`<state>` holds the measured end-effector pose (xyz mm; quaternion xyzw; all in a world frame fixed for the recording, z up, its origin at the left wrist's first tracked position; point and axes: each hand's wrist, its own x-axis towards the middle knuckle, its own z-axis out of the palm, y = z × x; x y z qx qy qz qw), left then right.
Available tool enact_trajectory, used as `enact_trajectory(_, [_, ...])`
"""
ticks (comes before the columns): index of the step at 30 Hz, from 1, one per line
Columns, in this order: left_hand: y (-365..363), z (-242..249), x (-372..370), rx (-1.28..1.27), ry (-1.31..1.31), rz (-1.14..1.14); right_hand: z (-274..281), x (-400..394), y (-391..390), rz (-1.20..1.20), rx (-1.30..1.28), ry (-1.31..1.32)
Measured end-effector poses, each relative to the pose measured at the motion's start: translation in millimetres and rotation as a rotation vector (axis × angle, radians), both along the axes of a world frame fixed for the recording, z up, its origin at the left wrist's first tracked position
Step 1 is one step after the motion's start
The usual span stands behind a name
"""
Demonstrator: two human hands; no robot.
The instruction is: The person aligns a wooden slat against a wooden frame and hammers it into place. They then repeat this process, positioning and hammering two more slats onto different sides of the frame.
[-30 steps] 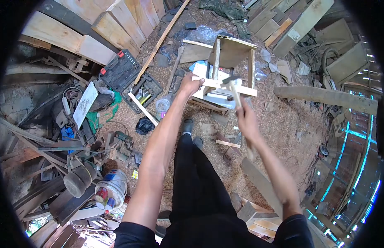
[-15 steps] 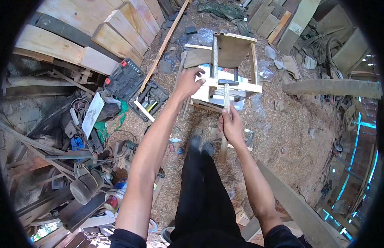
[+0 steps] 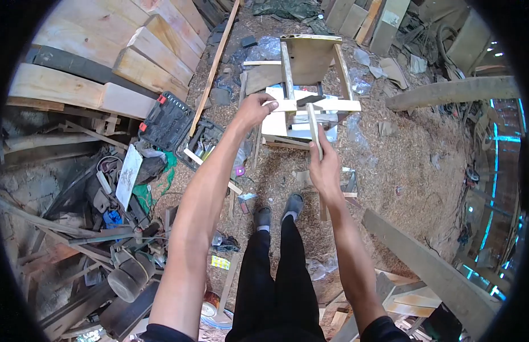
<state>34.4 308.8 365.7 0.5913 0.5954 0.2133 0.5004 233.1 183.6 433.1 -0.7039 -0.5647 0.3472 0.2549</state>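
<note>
My left hand (image 3: pixel 257 110) is closed round the left end of a pale wooden strip (image 3: pixel 341 105), which lies level across the frame of a wooden chair (image 3: pixel 313 60). In my right hand (image 3: pixel 325 161) is the wooden handle of a hammer (image 3: pixel 313 122). The hammer's dark head is over the middle of the strip, tilted; whether it touches the wood I cannot tell. White sheets lie under the strip, within the chair frame.
An open black tool case (image 3: pixel 166 125) lies left of the chair. Thick boards (image 3: pixel 56 85) lean at the upper left. A long plank (image 3: pixel 429 262) slants at the lower right, and a beam (image 3: pixel 452 93) juts in from the right. Wood shavings cover the floor.
The hammer head has turned from level to tilted. My left hand has closed further on the strip's end. The view has shifted, and both feet now show side by side.
</note>
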Motion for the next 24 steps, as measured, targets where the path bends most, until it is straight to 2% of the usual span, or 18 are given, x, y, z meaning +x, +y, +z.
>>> enact_trajectory(2, [-1,5,1,-0.039,-0.009,0.010,-7,-2,-3,-0.052,0.228,0.100])
enact_trajectory(4, [3,10,4,-0.063,-0.005,-0.003,-8,-5,-3,-0.107,0.213,0.135])
enact_trajectory(6, [4,11,2,-0.064,-0.013,-0.023,-20,-5,-1,-0.026,0.145,0.012])
enact_trajectory(7, [3,9,0,-0.067,-0.016,-0.032,1,-7,1,-0.026,0.025,0.043])
enact_trajectory(11, [9,4,0,-0.009,-0.037,-0.111,13,-13,4,-0.158,0.163,0.229])
enact_trajectory(12, [12,7,2,-0.007,-0.012,-0.139,12,-12,4,-0.159,0.167,0.227])
enact_trajectory(14, [23,13,4,0.006,0.014,-0.170,-2,-8,5,-0.060,0.111,-0.054])
enact_trajectory(15, [27,15,1,-0.037,0.024,-0.230,-6,-10,6,-0.031,0.256,-0.035])
enact_trajectory(17, [29,14,-1,-0.032,0.025,-0.311,-11,-3,4,-0.027,0.189,-0.027])
enact_trajectory(22, [24,14,8,-0.121,-0.047,-0.229,8,0,0,-0.007,-0.019,-0.028])
enact_trajectory(24, [27,15,6,-0.145,-0.031,-0.236,2,-1,-7,0.029,0.309,-0.065])
